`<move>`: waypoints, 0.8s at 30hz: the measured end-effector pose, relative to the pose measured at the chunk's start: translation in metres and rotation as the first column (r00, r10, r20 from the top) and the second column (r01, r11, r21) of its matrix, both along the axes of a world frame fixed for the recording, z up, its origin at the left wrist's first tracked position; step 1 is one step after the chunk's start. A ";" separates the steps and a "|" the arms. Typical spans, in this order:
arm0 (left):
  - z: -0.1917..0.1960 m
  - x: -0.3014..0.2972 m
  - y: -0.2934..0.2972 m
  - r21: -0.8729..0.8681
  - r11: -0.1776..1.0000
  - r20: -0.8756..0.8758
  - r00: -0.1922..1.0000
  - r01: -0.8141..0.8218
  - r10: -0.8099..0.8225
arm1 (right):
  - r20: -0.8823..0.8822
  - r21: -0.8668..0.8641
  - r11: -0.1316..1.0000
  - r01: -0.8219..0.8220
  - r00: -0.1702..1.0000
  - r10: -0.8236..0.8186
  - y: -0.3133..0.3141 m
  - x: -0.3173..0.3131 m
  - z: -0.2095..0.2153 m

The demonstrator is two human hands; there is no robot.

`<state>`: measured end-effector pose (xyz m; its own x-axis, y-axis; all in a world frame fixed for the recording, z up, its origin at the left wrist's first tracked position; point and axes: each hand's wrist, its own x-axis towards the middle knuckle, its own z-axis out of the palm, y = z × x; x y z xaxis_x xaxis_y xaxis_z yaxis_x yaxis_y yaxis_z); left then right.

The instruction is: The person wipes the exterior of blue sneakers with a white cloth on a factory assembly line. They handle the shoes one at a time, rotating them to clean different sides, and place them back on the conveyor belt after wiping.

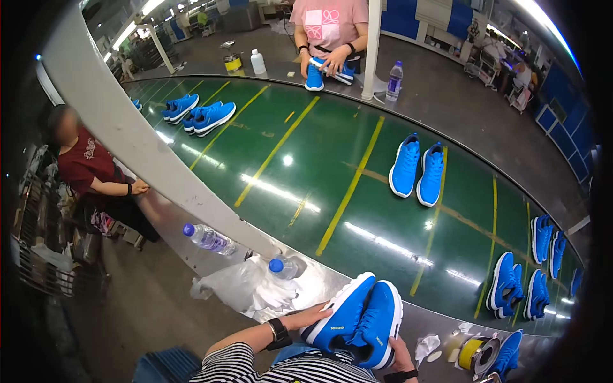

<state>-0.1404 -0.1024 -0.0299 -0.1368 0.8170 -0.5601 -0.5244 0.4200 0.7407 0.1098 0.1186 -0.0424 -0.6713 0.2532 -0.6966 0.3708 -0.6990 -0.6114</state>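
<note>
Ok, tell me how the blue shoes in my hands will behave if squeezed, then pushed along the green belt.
The blue shoes would probably give at the uppers, which look like fabric. The thick white soles seem likely to stay firmer. Stood on the green belt, those long soles should make rolling unlikely.

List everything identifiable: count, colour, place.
Held shoes: two, blue with white soles, front
Conveyor: one, green with yellow lines, centre
Co-workers: two; pink shirt farside, maroon shirt left
Other shoes: many, blue, along the conveyor, lower right, under a co-worker's hands
Clear bottles: three, purple or blue caps, two nearside, one farside
White bottle: one, farside
Yellow-sided containers: two, lower right, farside
Crumpled plastic: count unclear, white, nearside
Left hand: one, left shoe
Right hand: one, right shoe
</note>
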 end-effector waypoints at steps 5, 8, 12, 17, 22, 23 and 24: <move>-0.020 0.001 -0.008 -0.014 1.000 -0.063 0.998 0.011 -0.012 | -0.035 -0.043 0.999 -0.003 0.999 0.001 -0.001 -0.007 0.003; -0.011 0.002 -0.003 -0.077 0.997 -0.102 0.995 0.014 -0.022 | -0.027 -0.015 1.000 0.014 1.000 -0.014 -0.002 0.003 -0.003; -0.036 0.004 0.013 -0.125 0.991 -0.546 0.837 -0.037 -0.038 | 0.000 0.151 0.989 0.004 1.000 -0.004 0.009 -0.012 0.027; 0.007 0.006 0.049 -0.018 0.976 -0.144 0.967 -0.216 0.211 | -0.088 0.236 0.967 0.100 0.993 -0.081 0.043 -0.008 0.035; 0.042 0.009 0.073 -0.103 0.953 -0.187 0.947 -0.284 0.262 | -0.058 0.240 0.954 0.182 0.983 -0.173 0.053 -0.005 0.046; 0.042 0.010 0.075 -0.100 0.950 -0.193 0.942 -0.297 0.274 | -0.060 0.253 0.949 0.187 0.982 -0.178 0.054 -0.004 0.047; 0.042 0.012 0.076 -0.101 0.945 -0.198 0.937 -0.312 0.288 | -0.057 0.263 0.946 0.190 0.982 -0.181 0.053 -0.003 0.047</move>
